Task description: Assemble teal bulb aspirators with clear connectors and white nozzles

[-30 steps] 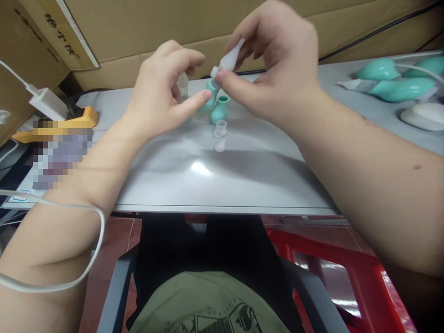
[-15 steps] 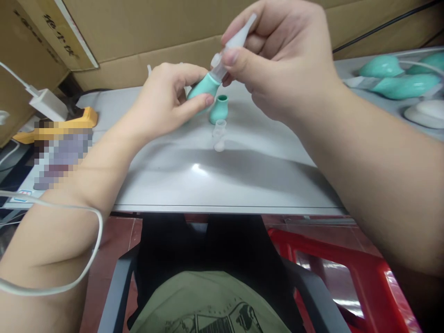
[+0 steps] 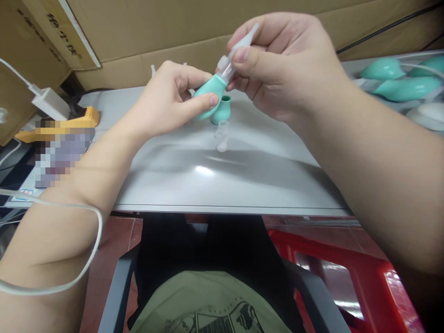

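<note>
My left hand (image 3: 173, 99) is closed round a mint-green squeeze bulb (image 3: 210, 95), its mouth tilted up to the right. In my right hand (image 3: 277, 64), thumb and fingers pinch a translucent pointed nozzle (image 3: 245, 40), tip upward. A clear collar (image 3: 227, 69) joins the nozzle to the bulb's mouth; how far it sits inside cannot be made out. Just behind the bulb, a second green bulb (image 3: 222, 111) stands upright on the table with its dark mouth open. A small clear plastic piece (image 3: 222, 134) with a round cap lies in front of it.
More green bulbs (image 3: 404, 85) lie at the right beside a white rounded object (image 3: 428, 113). A yellow power strip (image 3: 92, 117) with a white charger (image 3: 52, 102) is at the left. Cardboard (image 3: 145, 27) walls the back of the table (image 3: 194, 189). A white cable (image 3: 100, 240) crosses my left forearm.
Both hands, with the joined bulb and nozzle, have shifted slightly right and down in the view. More of the held bulb shows below my left thumb.
</note>
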### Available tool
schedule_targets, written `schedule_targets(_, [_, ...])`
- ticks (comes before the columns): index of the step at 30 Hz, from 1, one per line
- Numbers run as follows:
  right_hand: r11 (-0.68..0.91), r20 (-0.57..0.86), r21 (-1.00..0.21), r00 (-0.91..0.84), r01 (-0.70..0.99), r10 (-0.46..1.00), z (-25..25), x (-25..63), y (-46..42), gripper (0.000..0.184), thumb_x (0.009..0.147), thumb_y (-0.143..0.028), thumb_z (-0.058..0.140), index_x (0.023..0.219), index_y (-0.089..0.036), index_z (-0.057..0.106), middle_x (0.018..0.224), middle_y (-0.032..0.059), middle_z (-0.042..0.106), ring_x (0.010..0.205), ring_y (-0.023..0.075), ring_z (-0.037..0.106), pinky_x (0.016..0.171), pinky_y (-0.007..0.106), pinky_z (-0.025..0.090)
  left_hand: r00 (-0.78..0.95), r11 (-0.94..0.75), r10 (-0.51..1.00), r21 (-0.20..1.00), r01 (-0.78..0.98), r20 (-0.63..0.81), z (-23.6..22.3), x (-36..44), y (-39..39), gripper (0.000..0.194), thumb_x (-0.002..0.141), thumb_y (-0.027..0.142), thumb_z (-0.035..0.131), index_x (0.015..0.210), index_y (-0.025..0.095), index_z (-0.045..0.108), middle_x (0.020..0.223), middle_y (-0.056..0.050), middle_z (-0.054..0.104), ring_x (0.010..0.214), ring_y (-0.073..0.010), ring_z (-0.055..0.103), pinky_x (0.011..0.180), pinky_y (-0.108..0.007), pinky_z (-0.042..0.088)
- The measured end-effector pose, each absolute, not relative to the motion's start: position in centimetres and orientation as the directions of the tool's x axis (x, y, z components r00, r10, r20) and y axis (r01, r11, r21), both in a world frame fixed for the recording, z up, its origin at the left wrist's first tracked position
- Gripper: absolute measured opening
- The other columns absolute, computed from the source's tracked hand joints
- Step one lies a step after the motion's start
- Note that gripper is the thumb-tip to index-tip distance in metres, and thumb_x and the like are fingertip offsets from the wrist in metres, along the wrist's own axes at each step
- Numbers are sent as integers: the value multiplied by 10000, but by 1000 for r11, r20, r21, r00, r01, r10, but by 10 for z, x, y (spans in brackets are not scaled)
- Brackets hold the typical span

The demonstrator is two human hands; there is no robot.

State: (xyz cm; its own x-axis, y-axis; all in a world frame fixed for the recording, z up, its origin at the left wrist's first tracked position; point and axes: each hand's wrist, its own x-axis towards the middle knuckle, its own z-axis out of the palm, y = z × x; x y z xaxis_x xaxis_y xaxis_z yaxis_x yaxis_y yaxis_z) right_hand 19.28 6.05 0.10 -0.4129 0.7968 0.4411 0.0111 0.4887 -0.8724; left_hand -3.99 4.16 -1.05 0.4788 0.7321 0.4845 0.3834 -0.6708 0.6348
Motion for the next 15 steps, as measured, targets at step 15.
schedule_targets(15, [396, 451, -891, -351, -220, 821, 1, 203, 65, 448, 650, -534, 1252, 835, -379, 875, 971, -7, 820, 941, 250, 763, 932, 426, 734, 500, -646, 736, 692, 321, 455, -8, -49, 39, 459, 1021, 667, 1064, 1049, 219, 965, 958, -108, 878, 695, -211, 653, 606, -382, 524])
